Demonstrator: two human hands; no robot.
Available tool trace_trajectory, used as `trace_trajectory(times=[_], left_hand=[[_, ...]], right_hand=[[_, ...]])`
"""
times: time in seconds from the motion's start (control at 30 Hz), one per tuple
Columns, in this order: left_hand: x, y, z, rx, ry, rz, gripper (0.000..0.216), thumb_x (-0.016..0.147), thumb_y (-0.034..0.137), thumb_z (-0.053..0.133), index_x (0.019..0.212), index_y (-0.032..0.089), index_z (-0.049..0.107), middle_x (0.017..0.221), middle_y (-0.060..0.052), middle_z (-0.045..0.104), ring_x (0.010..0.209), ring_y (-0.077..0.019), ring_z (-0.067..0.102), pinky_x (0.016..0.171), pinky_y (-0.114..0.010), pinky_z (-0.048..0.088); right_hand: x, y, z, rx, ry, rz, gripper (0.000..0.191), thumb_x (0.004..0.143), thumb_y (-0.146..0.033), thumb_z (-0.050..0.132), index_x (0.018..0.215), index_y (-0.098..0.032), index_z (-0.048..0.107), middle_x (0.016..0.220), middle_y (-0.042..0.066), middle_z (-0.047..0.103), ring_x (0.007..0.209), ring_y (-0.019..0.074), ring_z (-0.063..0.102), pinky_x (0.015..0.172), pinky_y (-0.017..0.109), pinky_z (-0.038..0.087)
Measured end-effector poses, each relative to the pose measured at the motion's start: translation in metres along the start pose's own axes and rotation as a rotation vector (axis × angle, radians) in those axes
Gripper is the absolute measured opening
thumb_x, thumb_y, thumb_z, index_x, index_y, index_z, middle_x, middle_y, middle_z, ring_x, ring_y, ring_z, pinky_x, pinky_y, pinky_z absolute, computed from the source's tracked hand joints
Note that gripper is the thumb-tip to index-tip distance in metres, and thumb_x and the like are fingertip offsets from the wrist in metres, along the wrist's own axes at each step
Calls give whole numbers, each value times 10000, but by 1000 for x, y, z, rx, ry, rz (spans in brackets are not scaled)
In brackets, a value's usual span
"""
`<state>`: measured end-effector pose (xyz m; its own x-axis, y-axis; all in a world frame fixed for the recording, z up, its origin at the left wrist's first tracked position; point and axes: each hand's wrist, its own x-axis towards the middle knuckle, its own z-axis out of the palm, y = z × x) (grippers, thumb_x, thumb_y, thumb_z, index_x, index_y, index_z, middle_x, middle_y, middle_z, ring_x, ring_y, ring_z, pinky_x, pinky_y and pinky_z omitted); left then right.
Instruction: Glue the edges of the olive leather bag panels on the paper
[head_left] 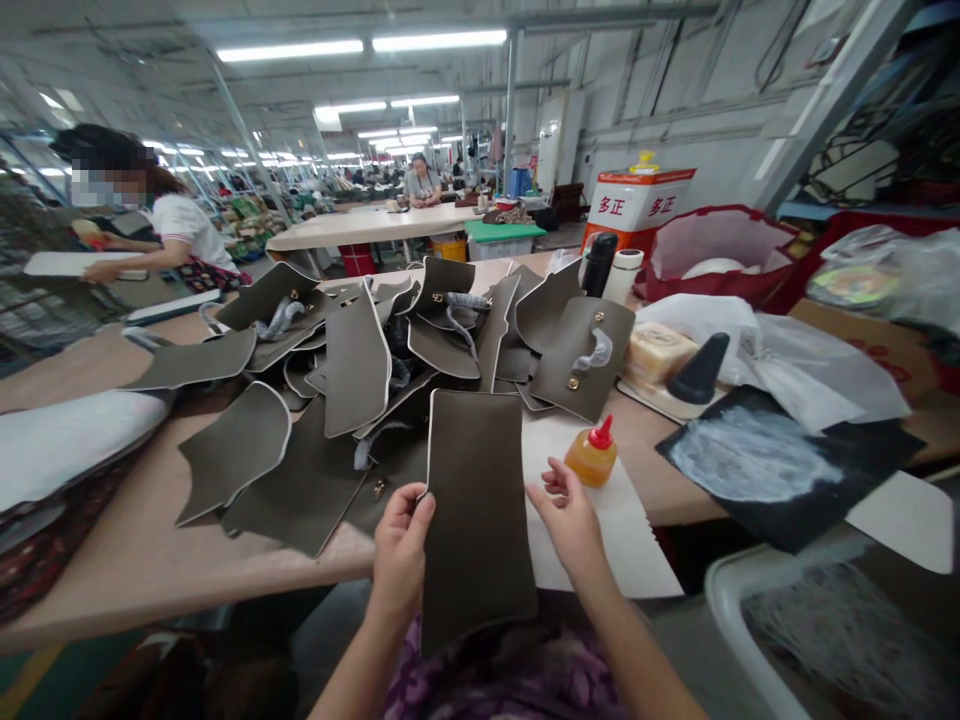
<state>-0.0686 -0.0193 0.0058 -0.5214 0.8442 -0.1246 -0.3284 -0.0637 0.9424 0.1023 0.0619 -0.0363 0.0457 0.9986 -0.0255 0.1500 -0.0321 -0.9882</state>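
Note:
A dark olive-grey leather panel (480, 500) with a pale edge stands tilted up in front of me. My left hand (401, 540) is closed on its left edge, thumb on the near face. At the right edge is my right hand (566, 510), its fingers loosely bent and apart; the thumb tip is at the panel's edge, and whether it touches cannot be made out. Just beyond that hand, a squeeze bottle (592, 458) of amber liquid with a red nozzle stands on a white sheet (630, 540).
A heap of similar panels (356, 360), some with wrapped handles, covers the table's middle. To the right are a yellowish block (660, 350), a black cone-shaped object (699, 370), a smeared black sheet (750, 455) and a plastic bin (724, 590). A co-worker (187, 230) stands at left.

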Motion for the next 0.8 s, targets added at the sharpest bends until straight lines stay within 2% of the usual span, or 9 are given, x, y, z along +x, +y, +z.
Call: trace_trajectory(times=[0.1, 0.17, 0.27, 0.37, 0.47, 0.53, 0.63, 0.8], left_hand=[[-3, 6, -5, -12, -18, -2, 265, 718, 331, 627, 890, 191, 482, 822, -2, 609, 758, -147, 596, 693, -260, 473], [-5, 8, -7, 82, 3, 51, 265, 735, 348, 603, 905, 187, 479, 834, -14, 608, 776, -162, 600, 703, -278, 480], [-9, 6, -8, 373, 15, 212, 267, 776, 344, 546, 986, 191, 482, 918, -44, 604, 856, -186, 591, 774, -326, 476], [-15, -2, -5, 779, -35, 470, 257, 817, 275, 477, 1059, 196, 511, 1009, -77, 578, 965, -208, 550, 865, -373, 440], [-18, -5, -3, 1032, -54, 647, 320, 837, 212, 414, 1146, 187, 493, 1055, -106, 555, 1014, -224, 522, 885, -395, 429], [-17, -1, -3, 1050, -61, 646, 344, 847, 196, 393, 1185, 184, 457, 1061, -105, 543, 1017, -212, 517, 876, -376, 439], [-18, 7, -4, 978, -105, 567, 329, 856, 194, 391, 1180, 201, 443, 1034, -76, 536, 992, -178, 523, 855, -324, 457], [-23, 9, -6, 1007, -154, 595, 359, 855, 173, 374, 1207, 213, 430, 1053, -75, 529, 1002, -180, 518, 866, -329, 451]], right_hand=[[-4, -5, 3, -90, -137, -42, 465, 701, -442, 589, 1044, -133, 542, 963, 105, 602, 851, 229, 564, 741, 348, 462], [-15, -15, 7, -226, -155, -190, 343, 751, -421, 546, 955, -146, 568, 863, 90, 614, 806, 231, 563, 729, 361, 462], [-36, -33, 13, -443, -81, -479, 225, 814, -334, 478, 927, -156, 557, 864, 99, 601, 827, 238, 546, 752, 376, 451], [-52, -43, 19, -543, -106, -610, 185, 849, -254, 394, 903, -158, 543, 832, 96, 593, 793, 232, 554, 713, 362, 459], [-55, -45, 22, -559, -155, -618, 181, 848, -242, 381, 907, -161, 532, 808, 81, 587, 774, 228, 565, 695, 351, 456], [-48, -45, 19, -513, -173, -514, 176, 845, -253, 395, 937, -170, 520, 826, 68, 598, 775, 215, 575, 687, 325, 455], [-32, -48, 14, -445, -160, -358, 164, 844, -292, 412, 931, -190, 506, 824, 46, 614, 746, 191, 582, 641, 276, 442], [-21, -53, 15, -579, -121, -514, 266, 876, -329, 304, 761, -192, 501, 685, 43, 567, 634, 184, 541, 589, 273, 383]])
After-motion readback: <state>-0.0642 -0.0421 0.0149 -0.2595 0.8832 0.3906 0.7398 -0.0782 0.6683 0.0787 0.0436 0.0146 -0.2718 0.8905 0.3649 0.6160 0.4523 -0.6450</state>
